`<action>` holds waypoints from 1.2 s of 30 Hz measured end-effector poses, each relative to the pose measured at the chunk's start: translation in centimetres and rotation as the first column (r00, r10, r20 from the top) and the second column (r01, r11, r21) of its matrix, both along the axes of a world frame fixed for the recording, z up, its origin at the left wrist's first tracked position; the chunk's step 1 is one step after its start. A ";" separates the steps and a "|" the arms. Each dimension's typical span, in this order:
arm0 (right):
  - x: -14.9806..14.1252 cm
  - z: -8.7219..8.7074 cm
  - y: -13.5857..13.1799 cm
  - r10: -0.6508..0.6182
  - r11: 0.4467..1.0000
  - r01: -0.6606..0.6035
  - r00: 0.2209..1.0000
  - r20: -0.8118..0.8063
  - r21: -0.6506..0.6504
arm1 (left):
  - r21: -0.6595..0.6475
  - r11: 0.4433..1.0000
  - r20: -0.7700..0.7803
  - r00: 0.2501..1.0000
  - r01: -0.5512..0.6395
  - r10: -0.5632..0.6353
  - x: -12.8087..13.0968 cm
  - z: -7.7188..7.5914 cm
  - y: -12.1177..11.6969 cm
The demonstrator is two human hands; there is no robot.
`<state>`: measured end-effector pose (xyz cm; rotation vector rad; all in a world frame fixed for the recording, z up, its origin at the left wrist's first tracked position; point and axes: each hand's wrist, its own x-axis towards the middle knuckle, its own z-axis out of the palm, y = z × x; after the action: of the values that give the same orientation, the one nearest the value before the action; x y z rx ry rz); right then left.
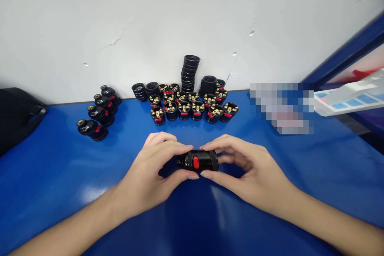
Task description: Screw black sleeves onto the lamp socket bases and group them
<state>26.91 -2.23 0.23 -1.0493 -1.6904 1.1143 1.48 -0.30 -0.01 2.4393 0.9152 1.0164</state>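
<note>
A black lamp holder with a red switch lies on its side between my hands, just above the blue table. My left hand closes thumb and fingers round its narrow cap end, which points left. Round the wider, ringed end my right hand is closed, its thumb below and fingers above. Beyond my hands stand several black socket bodies with brass contacts facing up and red switches. Capped lamp holders stand in a slanting row to the left.
A tall stack of black threaded rings leans by the white wall, with shorter stacks beside it. A black bag sits at the left edge. On the right are a blurred-out item and a white tray with blue patches.
</note>
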 end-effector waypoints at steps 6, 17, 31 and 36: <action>-0.2 0.4 -0.2 -0.005 0.989 -0.002 0.999 -0.052 -0.145 | 0.199 0.979 -0.018 0.999 0.034 -0.031 0.0 0.1 -0.2; -0.2 0.4 0.0 -0.015 0.941 -0.017 0.996 -0.092 -0.339 | 0.443 0.896 -0.107 0.994 0.033 0.016 -0.3 0.1 -0.2; -0.1 -0.5 0.5 -0.012 0.963 -0.027 0.989 -0.145 -0.267 | 0.325 0.945 -0.105 0.995 0.034 0.000 -0.4 -0.4 0.7; -0.1 -0.6 0.5 -0.003 0.993 -0.013 0.990 -0.139 -0.119 | 0.124 0.992 -0.100 0.995 0.025 -0.012 -0.2 -0.8 0.8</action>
<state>26.77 -1.72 -0.40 -1.0175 -1.5329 1.2757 1.32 0.52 -0.82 2.6173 0.8828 0.9817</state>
